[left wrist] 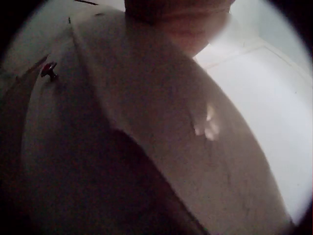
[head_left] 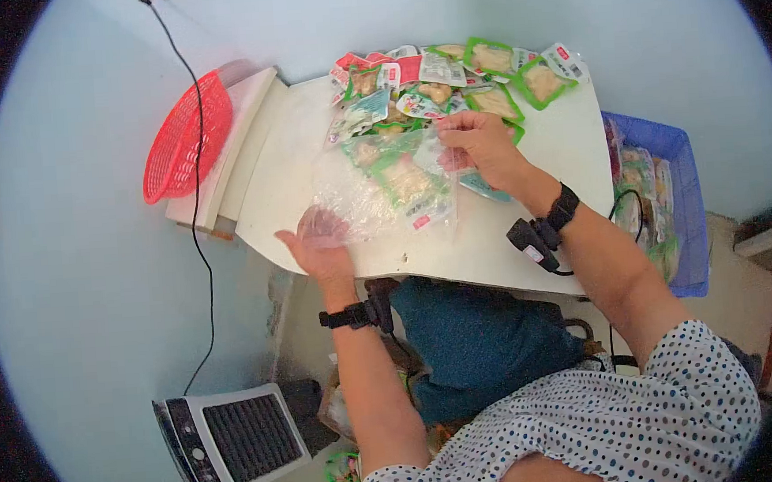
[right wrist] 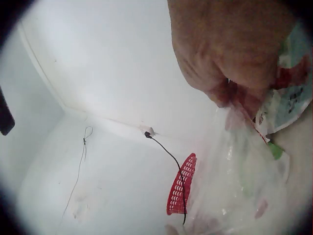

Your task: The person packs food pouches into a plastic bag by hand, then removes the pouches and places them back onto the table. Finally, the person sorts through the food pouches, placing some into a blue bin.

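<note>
A clear plastic bag (head_left: pixel 383 188) with green-edged food packets showing through it stretches between the two hands above the white table. My right hand (head_left: pixel 485 151) pinches the bag's upper right edge; in the right wrist view its fingertips (right wrist: pixel 222 98) grip the gathered film. At the bag's lower left, my left hand (head_left: pixel 323 245) has its fingers behind the film and its thumb spread to the left. In the left wrist view, only part of the left hand (left wrist: pixel 181 24) shows at the top, with its fingers hidden.
Several food packets (head_left: pixel 492 102) are heaped along the table's back edge. A red basket (head_left: pixel 187 143) stands at the left, with a black cord hanging past it. Right of the white table (head_left: pixel 528 250) sits a blue crate (head_left: pixel 688 196) of packets. An air cooler (head_left: pixel 248 439) stands lower left.
</note>
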